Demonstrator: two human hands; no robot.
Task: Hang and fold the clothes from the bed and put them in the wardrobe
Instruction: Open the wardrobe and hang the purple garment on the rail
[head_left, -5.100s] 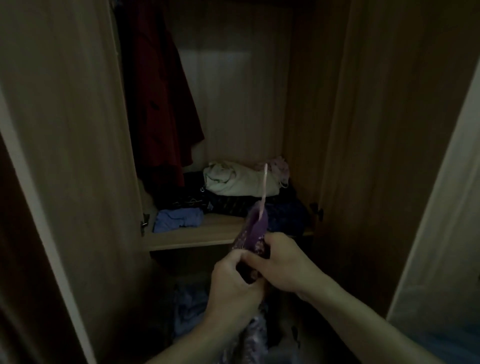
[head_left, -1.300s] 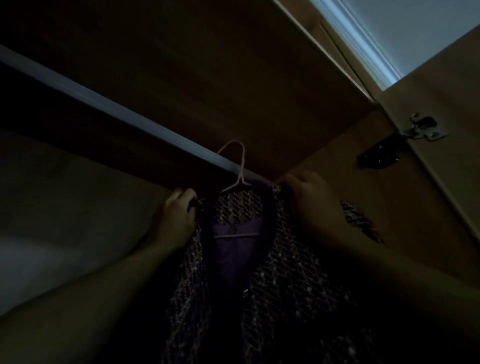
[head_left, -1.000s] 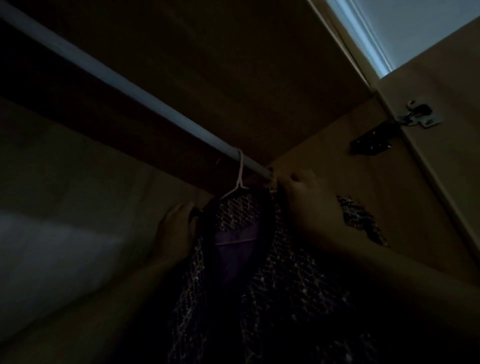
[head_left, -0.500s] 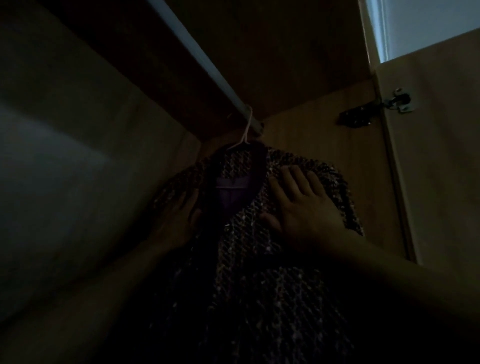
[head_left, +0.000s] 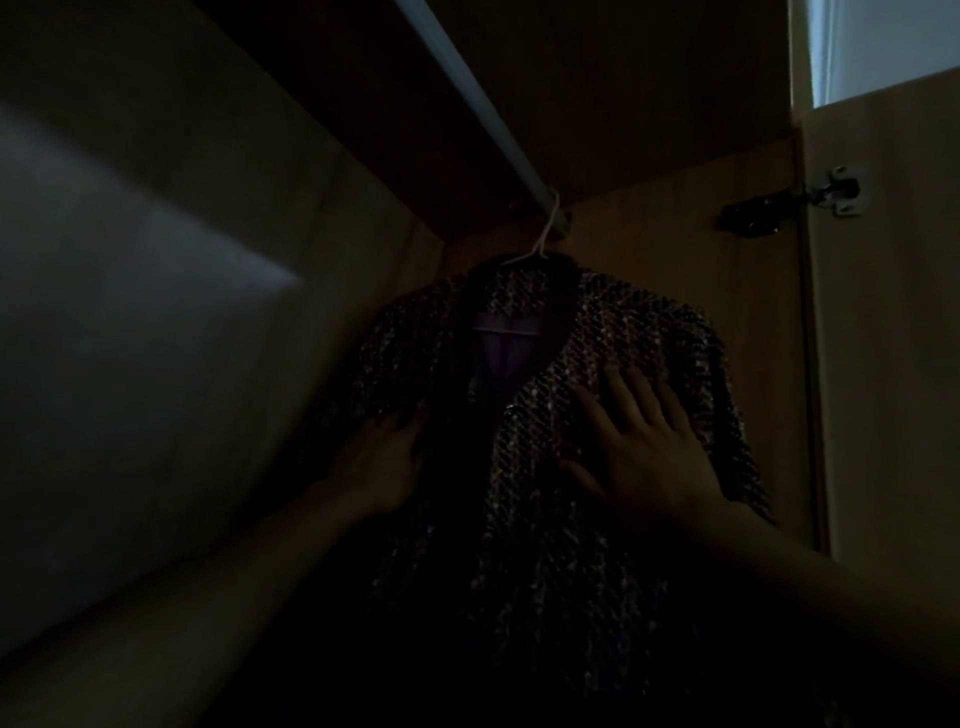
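A purple tweed jacket (head_left: 639, 343) with a dark collar hangs on a pale pink hanger (head_left: 543, 236). The hanger's hook sits over the wardrobe rail (head_left: 467, 93), close to the rail's right end. My right hand (head_left: 644, 441) lies flat on the jacket's right front with fingers spread. My left hand (head_left: 379, 467) rests flat against the jacket's left front, fingers pointing up. The view is very dark and the jacket's lower part fades into shadow.
The wardrobe's back panel (head_left: 130, 338) fills the left. Its right side wall (head_left: 675, 234) stands right behind the jacket. A metal hinge (head_left: 810, 200) joins the open door (head_left: 893, 364) at the right edge.
Both hands have slid from the jacket's shoulders down onto its front and now lie flat. The jacket hangs freely from the rail.
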